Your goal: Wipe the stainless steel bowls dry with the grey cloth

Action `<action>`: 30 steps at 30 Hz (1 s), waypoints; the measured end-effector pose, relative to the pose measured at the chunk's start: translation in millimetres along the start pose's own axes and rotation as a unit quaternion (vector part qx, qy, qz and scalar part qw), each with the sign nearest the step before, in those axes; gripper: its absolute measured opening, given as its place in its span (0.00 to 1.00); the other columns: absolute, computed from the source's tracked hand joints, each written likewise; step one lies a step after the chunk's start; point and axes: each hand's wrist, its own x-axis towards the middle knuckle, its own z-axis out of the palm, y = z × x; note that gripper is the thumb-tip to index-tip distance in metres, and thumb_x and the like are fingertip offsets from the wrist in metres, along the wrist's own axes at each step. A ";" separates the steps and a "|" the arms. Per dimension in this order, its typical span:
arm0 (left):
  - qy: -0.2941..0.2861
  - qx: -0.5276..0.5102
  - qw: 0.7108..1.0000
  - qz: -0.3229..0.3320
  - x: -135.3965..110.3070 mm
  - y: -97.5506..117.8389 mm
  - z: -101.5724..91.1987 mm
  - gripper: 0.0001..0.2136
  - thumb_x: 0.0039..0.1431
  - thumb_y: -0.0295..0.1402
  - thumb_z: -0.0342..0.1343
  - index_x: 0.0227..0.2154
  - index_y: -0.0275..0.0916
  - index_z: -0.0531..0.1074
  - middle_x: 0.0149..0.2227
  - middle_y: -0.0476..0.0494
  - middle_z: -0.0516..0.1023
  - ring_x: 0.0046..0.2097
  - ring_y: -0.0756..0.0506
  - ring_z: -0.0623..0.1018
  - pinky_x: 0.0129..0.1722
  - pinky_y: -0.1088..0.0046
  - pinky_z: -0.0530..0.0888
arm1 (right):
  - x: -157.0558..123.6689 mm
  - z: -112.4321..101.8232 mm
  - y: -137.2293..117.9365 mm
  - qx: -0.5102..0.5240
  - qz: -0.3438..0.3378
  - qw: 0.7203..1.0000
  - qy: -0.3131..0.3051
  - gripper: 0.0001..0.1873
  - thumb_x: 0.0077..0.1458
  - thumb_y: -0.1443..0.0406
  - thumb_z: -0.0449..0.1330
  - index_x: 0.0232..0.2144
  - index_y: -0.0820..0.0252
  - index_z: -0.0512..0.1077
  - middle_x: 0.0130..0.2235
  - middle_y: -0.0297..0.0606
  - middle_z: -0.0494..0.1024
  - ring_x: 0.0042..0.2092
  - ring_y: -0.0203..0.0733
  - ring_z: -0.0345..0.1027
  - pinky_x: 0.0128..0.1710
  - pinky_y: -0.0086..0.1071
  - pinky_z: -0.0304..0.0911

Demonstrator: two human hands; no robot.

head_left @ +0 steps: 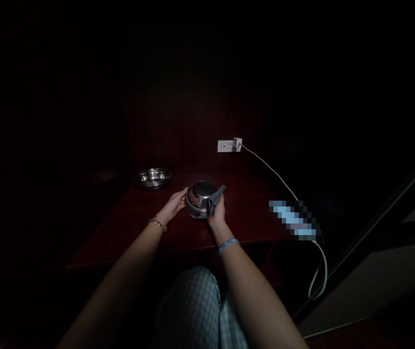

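Observation:
A small steel bowl [199, 195] sits tilted on the dark red table [127, 228], its shiny outside facing me. My left hand [174, 205] steadies the bowl's left side with its fingers stretched along the rim. My right hand [217, 213] is closed on a grey cloth [215, 199] and presses it against the bowl's right side. I wear a bead bracelet on the left wrist and a blue band on the right wrist.
A stack of steel bowls [153, 178] stands at the table's back left. A white wall socket [226, 146] holds a charger whose cable [276, 175] runs down to a blurred object [294, 221] at the table's right edge. The room is very dark.

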 end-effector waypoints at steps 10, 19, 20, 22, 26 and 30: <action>-0.002 0.005 0.999 0.034 1.1 0.2 -1.2 0.15 0.54 0.42 0.76 0.31 0.36 0.80 0.30 0.45 0.84 0.31 0.50 0.79 0.33 0.76 0.73 | -11.6 12.1 -14.2 0.015 0.055 0.995 0.077 0.21 0.72 0.53 0.53 0.41 0.57 0.81 0.36 0.37 0.88 0.39 0.44 0.84 0.49 0.38 0.81; 0.008 0.009 0.999 0.036 3.9 0.6 -1.4 0.15 0.53 0.42 0.77 0.30 0.37 0.80 0.29 0.47 0.82 0.31 0.50 0.77 0.33 0.76 0.71 | 3.0 -0.6 -5.4 -0.002 0.054 0.997 0.046 0.22 0.69 0.49 0.54 0.44 0.56 0.80 0.39 0.38 0.88 0.46 0.46 0.85 0.54 0.42 0.79; 0.007 0.008 0.999 0.038 3.6 0.7 -1.0 0.15 0.52 0.43 0.77 0.30 0.37 0.80 0.29 0.46 0.83 0.31 0.50 0.77 0.33 0.76 0.71 | 4.3 -1.7 -4.4 -0.003 0.050 0.998 0.042 0.21 0.69 0.49 0.54 0.44 0.56 0.80 0.38 0.37 0.88 0.45 0.46 0.85 0.53 0.41 0.79; 0.006 0.004 0.999 0.039 2.9 1.1 0.0 0.15 0.52 0.42 0.77 0.30 0.37 0.80 0.29 0.46 0.83 0.31 0.50 0.77 0.33 0.76 0.71 | 5.6 -2.4 -3.2 -0.001 0.042 0.998 0.036 0.21 0.69 0.49 0.54 0.42 0.55 0.80 0.38 0.36 0.88 0.43 0.44 0.84 0.51 0.39 0.80; 0.010 0.001 0.999 0.035 1.6 3.1 1.5 0.13 0.54 0.39 0.76 0.29 0.36 0.80 0.29 0.47 0.82 0.30 0.51 0.77 0.32 0.77 0.70 | 3.7 0.5 -3.7 -0.002 0.034 0.998 0.044 0.21 0.70 0.51 0.52 0.41 0.55 0.80 0.37 0.36 0.88 0.40 0.44 0.84 0.49 0.38 0.81; 0.006 0.008 0.999 0.037 0.6 5.1 2.4 0.12 0.56 0.39 0.76 0.29 0.37 0.80 0.28 0.47 0.82 0.30 0.51 0.77 0.32 0.77 0.70 | 0.1 3.5 -6.6 -0.004 0.040 0.998 0.048 0.22 0.70 0.50 0.52 0.41 0.56 0.80 0.37 0.37 0.89 0.40 0.44 0.84 0.47 0.38 0.82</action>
